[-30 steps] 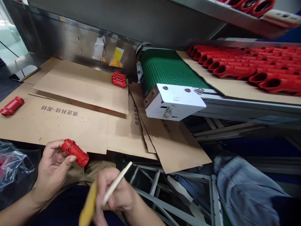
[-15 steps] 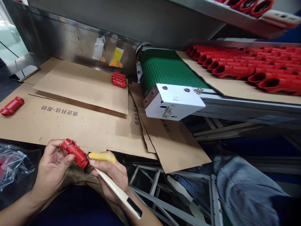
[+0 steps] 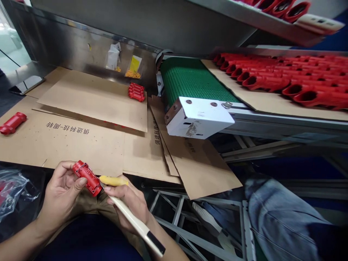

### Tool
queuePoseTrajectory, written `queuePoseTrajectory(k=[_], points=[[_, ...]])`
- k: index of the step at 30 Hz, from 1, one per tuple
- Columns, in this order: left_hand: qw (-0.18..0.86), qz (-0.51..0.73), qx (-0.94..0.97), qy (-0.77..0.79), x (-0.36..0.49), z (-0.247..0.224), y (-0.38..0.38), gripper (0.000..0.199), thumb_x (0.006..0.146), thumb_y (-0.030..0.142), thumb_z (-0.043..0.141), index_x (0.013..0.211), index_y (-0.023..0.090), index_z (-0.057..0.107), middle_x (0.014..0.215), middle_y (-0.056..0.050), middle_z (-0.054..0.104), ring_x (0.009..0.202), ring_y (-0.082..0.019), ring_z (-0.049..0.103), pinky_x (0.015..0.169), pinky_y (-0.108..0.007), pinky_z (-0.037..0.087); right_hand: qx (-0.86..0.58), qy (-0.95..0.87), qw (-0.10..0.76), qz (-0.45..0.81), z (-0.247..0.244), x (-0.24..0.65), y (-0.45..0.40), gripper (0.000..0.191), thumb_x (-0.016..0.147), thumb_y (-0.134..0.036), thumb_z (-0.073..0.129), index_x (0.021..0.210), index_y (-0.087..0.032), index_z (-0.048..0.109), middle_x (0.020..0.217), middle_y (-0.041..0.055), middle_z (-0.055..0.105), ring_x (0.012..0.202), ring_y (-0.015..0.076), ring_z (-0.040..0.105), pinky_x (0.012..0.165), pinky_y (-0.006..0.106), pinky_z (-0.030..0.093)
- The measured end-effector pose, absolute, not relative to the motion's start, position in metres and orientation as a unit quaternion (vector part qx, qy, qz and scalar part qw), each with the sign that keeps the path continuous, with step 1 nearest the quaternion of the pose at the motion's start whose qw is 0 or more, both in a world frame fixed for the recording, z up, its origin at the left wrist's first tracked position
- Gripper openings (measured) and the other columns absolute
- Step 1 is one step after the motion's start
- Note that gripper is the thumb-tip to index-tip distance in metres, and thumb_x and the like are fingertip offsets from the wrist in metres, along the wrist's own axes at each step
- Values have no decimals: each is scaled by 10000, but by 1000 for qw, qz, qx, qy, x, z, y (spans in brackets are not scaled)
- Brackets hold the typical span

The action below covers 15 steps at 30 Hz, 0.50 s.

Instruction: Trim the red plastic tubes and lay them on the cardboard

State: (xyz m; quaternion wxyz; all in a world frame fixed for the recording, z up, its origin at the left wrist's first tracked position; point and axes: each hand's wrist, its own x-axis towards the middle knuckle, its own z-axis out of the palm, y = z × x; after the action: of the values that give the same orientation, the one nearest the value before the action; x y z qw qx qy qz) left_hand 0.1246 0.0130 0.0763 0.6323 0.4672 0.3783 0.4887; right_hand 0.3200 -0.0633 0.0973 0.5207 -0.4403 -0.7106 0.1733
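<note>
A red plastic part (image 3: 88, 177) with a dark outline on its upper face is held tilted between the thumb and fingers of my left hand (image 3: 61, 192). My right hand (image 3: 130, 199) is closed round a cream-coloured tool (image 3: 133, 219) with a black end. A yellow cover (image 3: 113, 181) sits on one finger of that hand. The tool's thin tip is at the lower right end of the red part; whether it touches is too small to tell. Another red part (image 3: 13, 123) lies on the cardboard (image 3: 65, 145) at the left.
Several small red parts (image 3: 136, 92) rest on a raised cardboard sheet (image 3: 89, 98). To the right, a green conveyor (image 3: 195, 79) carries cardboard with rows of red parts (image 3: 296, 76). Small bags (image 3: 134, 67) lie behind. A person's jeans-clad leg (image 3: 282, 217) is at the lower right.
The red part in my left hand has shifted slightly right and down. My right hand and the tool have turned a little, with the yellow-covered finger slightly further left.
</note>
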Motion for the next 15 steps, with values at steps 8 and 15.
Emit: queuePoseTrajectory(k=[8,15], points=[[695,441,425,378,126,81,15,343,893,317,795,1113,224,548,1002,-41,715,784,-161,733,727,-282,637,-489,-657,565,99,97,330,-67,369,1003,-115,590,1337,-264,630,1092,105,751,928,230,722,769,364,642],[662,432,494,363,129,85,8,210,853,217,829,978,200,661,969,-27,754,903,-127,740,858,-191,594,-459,-647,584,171,98,304,-64,292,996,-155,658,1278,-226,686,1278,142,693,1114,234,705,922,388,639]])
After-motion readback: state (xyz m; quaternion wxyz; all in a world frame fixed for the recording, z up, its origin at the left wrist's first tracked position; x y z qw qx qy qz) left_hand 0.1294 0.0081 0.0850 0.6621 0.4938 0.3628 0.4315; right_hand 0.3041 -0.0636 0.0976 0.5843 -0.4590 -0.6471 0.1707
